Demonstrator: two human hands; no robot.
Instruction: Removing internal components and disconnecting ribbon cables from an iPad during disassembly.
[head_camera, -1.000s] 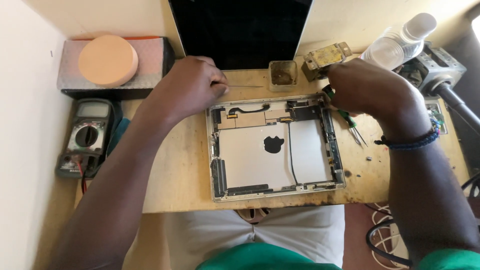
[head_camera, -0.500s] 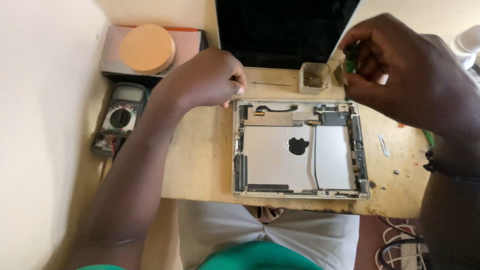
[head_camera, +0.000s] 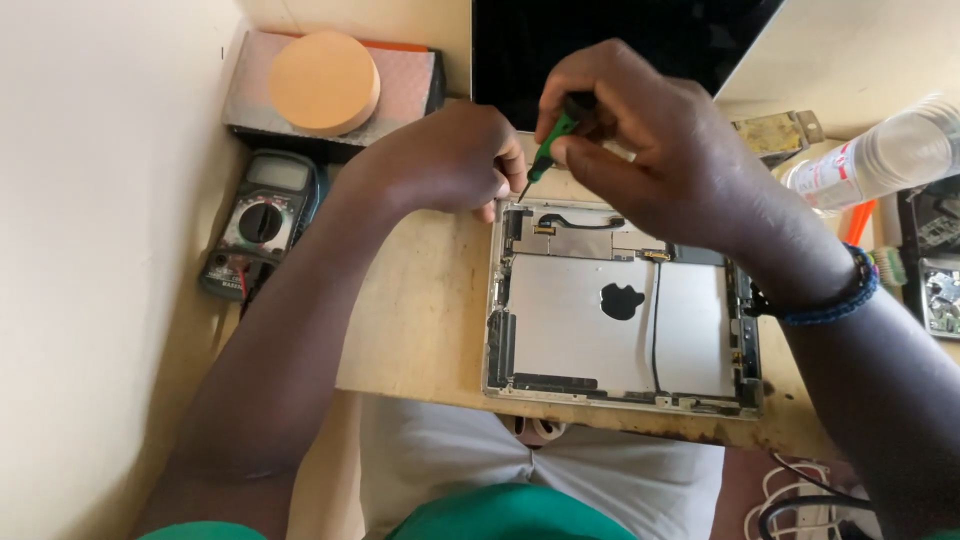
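Currently, opened tablet: lies face down with its back shell exposed on the wooden board, directly in front of me, its top edge under both my hands
Screwdriver: green handle, tip angled down to the tablet's upper left corner
Right hand: fingers pinched around the screwdriver handle, working above the top edge
Left hand: curled into a loose fist, pressed against the upper left corner of the tablet, steadying it
Change: half a second ago my right hand was raised near the small tray at the back of the board; now it has come down with the screwdriver to the corner
Meaning: I judge the tool has been fetched and work on a corner screw is in hand
Containers: clear plastic bottle lies on its side at right, contents cannot be told
Surroundings: multimeter left of the board, round orange pad on a box behind it, dark screen standing at the back
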